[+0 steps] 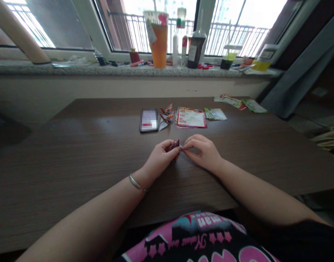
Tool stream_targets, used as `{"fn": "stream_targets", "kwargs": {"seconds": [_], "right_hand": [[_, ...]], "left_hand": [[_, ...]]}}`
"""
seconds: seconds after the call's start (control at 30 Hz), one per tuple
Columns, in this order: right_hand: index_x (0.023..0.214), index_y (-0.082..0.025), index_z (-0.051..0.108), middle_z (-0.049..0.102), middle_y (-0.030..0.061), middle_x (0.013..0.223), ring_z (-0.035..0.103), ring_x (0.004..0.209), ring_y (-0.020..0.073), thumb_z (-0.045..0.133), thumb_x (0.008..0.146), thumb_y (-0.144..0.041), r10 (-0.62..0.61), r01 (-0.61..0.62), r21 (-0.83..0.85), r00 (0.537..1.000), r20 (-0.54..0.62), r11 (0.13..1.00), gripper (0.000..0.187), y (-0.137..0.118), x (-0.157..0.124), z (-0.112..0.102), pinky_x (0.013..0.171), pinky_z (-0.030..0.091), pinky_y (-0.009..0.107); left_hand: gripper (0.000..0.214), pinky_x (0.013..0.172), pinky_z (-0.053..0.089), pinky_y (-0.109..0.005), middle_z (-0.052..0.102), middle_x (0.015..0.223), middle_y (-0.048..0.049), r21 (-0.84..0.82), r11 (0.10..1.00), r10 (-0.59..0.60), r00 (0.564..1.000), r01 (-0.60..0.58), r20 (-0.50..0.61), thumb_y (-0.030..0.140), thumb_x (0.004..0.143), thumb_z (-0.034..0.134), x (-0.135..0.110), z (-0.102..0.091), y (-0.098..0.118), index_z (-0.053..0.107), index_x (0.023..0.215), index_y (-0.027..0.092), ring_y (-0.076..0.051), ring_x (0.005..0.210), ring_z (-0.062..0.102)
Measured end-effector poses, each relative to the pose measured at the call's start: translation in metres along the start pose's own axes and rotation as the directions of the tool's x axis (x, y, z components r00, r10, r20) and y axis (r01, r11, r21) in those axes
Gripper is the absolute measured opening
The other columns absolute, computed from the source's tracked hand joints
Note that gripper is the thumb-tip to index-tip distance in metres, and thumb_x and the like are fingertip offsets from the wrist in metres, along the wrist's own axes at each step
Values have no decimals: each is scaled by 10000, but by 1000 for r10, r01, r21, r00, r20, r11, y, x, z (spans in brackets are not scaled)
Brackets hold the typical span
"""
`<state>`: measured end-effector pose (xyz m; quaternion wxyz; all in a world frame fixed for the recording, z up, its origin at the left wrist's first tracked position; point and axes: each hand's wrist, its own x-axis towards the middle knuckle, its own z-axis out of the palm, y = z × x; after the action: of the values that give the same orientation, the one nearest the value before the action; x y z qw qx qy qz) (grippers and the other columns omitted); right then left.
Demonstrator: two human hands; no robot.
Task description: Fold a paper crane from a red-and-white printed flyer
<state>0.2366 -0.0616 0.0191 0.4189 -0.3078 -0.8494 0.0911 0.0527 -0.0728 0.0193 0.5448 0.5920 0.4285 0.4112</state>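
Note:
Over the middle of the brown table, my left hand (164,154) is closed around a small folded piece of dark red printed paper (177,155). My right hand (201,151) pinches with thumb and fingertips at a small pale tip on the right side of that same piece, against the left thumb. The fingers cover most of the piece, so its full shape is hidden. Just beyond the hands lie folded paper pieces (167,113) with red, yellow and white print. To their right is a stack of printed sheets (191,118) with red borders.
A phone (148,120) with a blurred screen lies left of the folded pieces. Green-white papers (215,114) and more leaflets (254,106) lie at the back right. On the windowsill (115,70) stand an orange drink cup (159,45), a dark drink cup (195,51) and bottles.

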Motion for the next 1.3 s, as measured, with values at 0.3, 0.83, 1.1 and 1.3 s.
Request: {"fn": "stream_targets", "kwargs": {"seconds": [0.3, 0.83, 1.1, 1.3], "right_hand": [[823, -230, 634, 672, 42, 838, 614, 813, 166, 601, 849, -207, -14, 14, 41, 1000, 1, 999, 48, 1, 1, 0, 763, 497, 321], [799, -215, 605, 666, 39, 836, 599, 804, 160, 604, 848, -207, -31, 31, -8, 999, 25, 999, 49, -2, -1, 2, 745, 491, 305], [798, -214, 605, 664, 32, 825, 600, 797, 156, 608, 839, -190, -34, 34, -8, 999, 14, 999, 48, -2, 0, 3, 751, 489, 300], [768, -204, 600, 644, 22, 784, 583, 748, 145, 625, 810, -183, 72, -74, 68, 997, 34, 995, 54, -3, 0, 3, 719, 479, 290]], "left_hand": [[279, 536, 320, -217, 509, 587, 49, -23, 1000, 3, 1000, -2, 23, 420, 778, 636, 0, 0, -3, 543, 742, 159, -84, 543, 423], [241, 497, 292, -205, 450, 559, 66, -13, 1000, -8, 1000, 8, -1, 376, 758, 624, 2, 0, -2, 515, 717, 165, -76, 518, 382], [245, 504, 281, -200, 436, 585, 67, -22, 1000, -1, 1000, 1, 1, 381, 768, 616, 2, 1, -4, 505, 721, 168, -72, 533, 359], [259, 507, 286, -198, 435, 608, 64, -36, 999, -6, 1000, 6, 0, 404, 759, 619, 3, 2, -6, 510, 743, 169, -74, 541, 362]]}}
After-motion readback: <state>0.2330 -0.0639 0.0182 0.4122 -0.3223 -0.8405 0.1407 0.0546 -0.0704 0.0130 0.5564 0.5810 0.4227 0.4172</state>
